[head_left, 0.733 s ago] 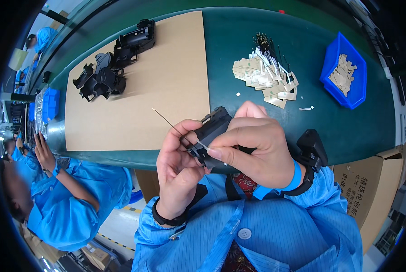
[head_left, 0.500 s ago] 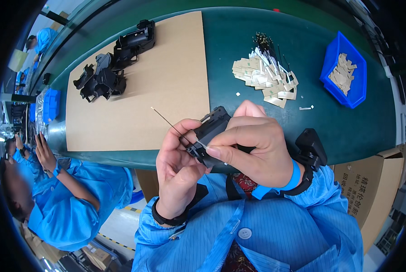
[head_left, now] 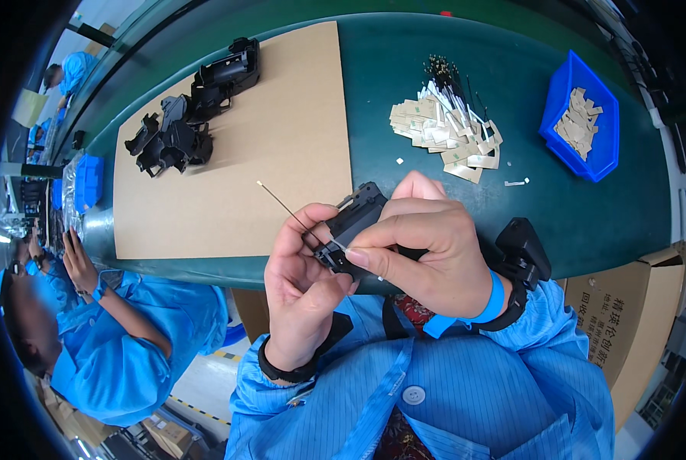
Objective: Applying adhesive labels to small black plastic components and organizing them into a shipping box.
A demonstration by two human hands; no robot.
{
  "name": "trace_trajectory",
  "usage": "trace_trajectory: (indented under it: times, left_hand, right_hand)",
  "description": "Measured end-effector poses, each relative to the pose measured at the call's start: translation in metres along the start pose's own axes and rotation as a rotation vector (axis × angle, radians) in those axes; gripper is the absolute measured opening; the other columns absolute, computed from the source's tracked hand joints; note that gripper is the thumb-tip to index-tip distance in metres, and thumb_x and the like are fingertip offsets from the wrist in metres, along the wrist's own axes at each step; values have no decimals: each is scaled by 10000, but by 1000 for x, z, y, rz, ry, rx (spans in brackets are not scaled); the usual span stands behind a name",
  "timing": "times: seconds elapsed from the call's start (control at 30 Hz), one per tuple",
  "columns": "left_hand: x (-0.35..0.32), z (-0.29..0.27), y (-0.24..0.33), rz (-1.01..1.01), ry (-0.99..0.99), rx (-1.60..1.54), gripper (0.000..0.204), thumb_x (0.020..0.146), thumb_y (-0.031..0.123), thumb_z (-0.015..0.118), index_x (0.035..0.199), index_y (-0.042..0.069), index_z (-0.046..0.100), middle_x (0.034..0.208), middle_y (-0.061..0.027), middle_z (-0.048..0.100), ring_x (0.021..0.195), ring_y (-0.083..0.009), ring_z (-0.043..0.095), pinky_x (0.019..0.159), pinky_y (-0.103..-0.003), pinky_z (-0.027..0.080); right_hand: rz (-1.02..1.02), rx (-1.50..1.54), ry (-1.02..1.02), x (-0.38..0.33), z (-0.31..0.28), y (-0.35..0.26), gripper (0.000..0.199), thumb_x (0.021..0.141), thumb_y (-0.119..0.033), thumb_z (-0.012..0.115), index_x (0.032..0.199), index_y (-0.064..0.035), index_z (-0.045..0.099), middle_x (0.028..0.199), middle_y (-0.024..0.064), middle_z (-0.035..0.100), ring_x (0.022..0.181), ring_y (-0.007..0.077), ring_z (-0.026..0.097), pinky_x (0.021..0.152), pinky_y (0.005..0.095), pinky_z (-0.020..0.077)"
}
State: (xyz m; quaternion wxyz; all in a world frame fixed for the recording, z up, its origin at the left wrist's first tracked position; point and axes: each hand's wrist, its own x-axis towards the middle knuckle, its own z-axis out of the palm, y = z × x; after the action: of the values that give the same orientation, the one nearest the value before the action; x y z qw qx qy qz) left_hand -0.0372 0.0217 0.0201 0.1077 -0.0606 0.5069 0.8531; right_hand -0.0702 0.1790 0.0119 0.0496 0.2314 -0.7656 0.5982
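Note:
Low over the table's near edge, my left hand point(head_left: 301, 287) holds a black plastic housing point(head_left: 356, 215), its fingers wrapped round the left side. A thin dark cable point(head_left: 287, 207) with a small gold-coloured tip sticks out from the housing toward the upper left. My right hand point(head_left: 427, 245) is closed at the housing's near end, thumb and index finger pinching a narrow pale strip point(head_left: 340, 244) against it. The right fingers hide part of the housing and most of that strip.
Several black plastic housings point(head_left: 176, 136) lie on a cardboard sheet point(head_left: 281, 138) at the left. Further right are a pile of cables with pale adhesive patches point(head_left: 454, 142) and a blue bin point(head_left: 605, 149) holding paper pieces. Another person point(head_left: 113, 345) works at the left.
Both hands keep nearly the same grip on the housing and strip. The whole view has shifted very slightly.

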Motion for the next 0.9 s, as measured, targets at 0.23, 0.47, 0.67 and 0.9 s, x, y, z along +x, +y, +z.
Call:
trace_trajectory:
  times: [0.23, 0.47, 0.67, 0.9]
  left_hand:
    - [0, -2, -2, -3, 13, 19, 543, 699, -58, 552, 1212, -21, 377, 953, -26, 415, 779, -72, 484, 610, -176, 433]
    - [0, -3, -3, -4, -14, 18, 530, 712, -61, 562, 1208, -23, 379, 941, -22, 432, 796, -70, 485, 626, -179, 445]
    - [-1, -3, -4, -10, 6, 29, 552, 694, -73, 578, 1207, -25, 381, 954, -27, 445, 846, -81, 482, 705, -190, 445]
    - [-1, -3, -5, 5, 50, 63, 578, 672, -81, 608, 1203, -23, 388, 969, -31, 446, 913, -94, 457, 824, -203, 400]
  right_hand:
    - [5, -1, 13, 0, 1, -1, 72, 685, -133, 721, 722, -93, 674, 571, -16, 548, 614, 148, 388, 619, 290, 314]
    - [-5, 0, 18, 0, 1, 0, 64, 684, -126, 717, 726, -99, 677, 578, -20, 555, 616, 145, 393, 628, 292, 314]
    - [-6, -8, 29, -1, 3, 0, 69, 685, -132, 718, 736, -102, 681, 584, -20, 561, 620, 144, 392, 626, 290, 312]
    - [-3, 6, 24, -1, 4, 0, 70, 690, -132, 717, 741, -99, 683, 581, -20, 556, 621, 141, 383, 617, 285, 308]
